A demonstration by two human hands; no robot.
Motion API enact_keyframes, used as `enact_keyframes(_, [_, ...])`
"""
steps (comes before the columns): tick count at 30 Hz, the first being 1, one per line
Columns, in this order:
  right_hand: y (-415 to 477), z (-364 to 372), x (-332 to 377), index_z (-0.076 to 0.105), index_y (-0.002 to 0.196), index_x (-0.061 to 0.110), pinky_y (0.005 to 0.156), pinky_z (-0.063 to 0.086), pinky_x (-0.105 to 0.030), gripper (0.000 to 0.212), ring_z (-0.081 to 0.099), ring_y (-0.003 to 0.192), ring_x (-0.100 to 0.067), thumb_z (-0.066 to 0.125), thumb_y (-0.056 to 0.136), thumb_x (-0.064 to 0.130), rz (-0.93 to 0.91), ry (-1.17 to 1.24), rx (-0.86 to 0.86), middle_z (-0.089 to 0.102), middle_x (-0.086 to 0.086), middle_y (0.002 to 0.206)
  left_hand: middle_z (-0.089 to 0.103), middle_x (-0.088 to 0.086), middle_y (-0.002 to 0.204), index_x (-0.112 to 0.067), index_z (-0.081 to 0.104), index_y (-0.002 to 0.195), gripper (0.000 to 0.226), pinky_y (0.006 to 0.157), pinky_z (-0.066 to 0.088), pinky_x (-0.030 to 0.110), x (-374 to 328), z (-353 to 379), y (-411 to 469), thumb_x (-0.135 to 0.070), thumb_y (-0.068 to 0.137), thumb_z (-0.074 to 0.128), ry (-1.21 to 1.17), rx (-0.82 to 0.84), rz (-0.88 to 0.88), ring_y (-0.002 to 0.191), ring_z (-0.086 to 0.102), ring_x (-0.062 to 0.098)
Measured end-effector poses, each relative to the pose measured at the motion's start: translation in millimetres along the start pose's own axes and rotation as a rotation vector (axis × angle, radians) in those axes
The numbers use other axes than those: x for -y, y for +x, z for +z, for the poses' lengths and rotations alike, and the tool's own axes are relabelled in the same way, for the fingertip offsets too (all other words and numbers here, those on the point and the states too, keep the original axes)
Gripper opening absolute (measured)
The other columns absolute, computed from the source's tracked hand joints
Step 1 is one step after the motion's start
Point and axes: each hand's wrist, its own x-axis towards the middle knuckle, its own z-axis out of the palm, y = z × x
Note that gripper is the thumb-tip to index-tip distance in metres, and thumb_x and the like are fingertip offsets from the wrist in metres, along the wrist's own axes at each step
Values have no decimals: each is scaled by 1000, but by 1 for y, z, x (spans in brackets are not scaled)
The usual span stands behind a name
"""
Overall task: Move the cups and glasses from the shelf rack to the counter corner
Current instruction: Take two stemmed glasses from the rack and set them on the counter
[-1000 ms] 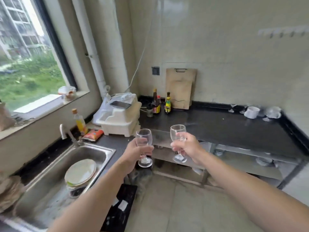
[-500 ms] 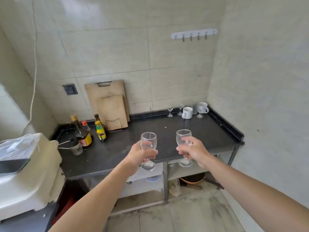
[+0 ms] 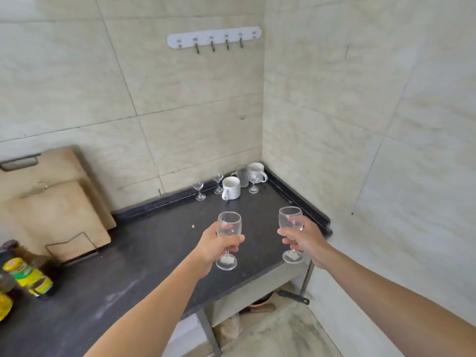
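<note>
Dark stone counter (image 3: 154, 248) running into a tiled corner, and that corner is your target. Your left hand (image 3: 213, 247) has its fingers (image 3: 233, 240) curled round the stem and lower bowl of the left wine glass (image 3: 229, 224). Your right hand (image 3: 306, 242) wraps the right wine glass (image 3: 289, 217) the same way, fingers (image 3: 287, 233) closed just under the bowl. Both glasses are upright, in the air over the counter's near end, well apart from each other. Sensible, I'd say: a low grip steadies the bowl and leaves the foot free to land first.

Up in the corner stand the front white mug (image 3: 231, 188), the back white mug (image 3: 256, 172) with a glass mug (image 3: 241, 173) just beside it, and small stemmed glasses (image 3: 199, 190) among them.

Now for room. There's bare counter between your glasses and that cluster, so you've got a lane forward. Mind the raised lip (image 3: 296, 199) along the right side, which could catch a foot. Your right glass hangs over the counter's front edge, so bring it inward before lowering, I'd judge. Cutting boards (image 3: 56, 215) and bottles (image 3: 28, 276) sit well off to your left, out of the way.
</note>
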Motion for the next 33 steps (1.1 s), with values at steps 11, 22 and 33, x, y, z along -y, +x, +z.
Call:
enact_keyframes(11, [205,-32,32,52,119,19,69,54,-34,56,65,73,-18,82,72,16,34,-86,18,62,-2,103,66,9,100,-10,59,115,49,81,50,36,-32,36,189,-9,70,79,34,-85,-95,85,63,21])
enact_keyframes(22, [392,6,7,48,121,28,72,46,-31,66,61,95,-18,82,67,12,96,-217,-64,62,3,104,64,4,101,-20,48,117,62,77,49,30,11,22,403,-11,66,81,61,-114,-203,92,61,17])
enact_keyframes(33, [517,38,-31,50,118,26,56,42,-18,68,59,88,-9,83,63,4,158,-233,-143,58,2,108,62,4,108,-16,53,117,62,81,57,46,51,35,521,-5,62,78,35,-135,-172,98,63,26])
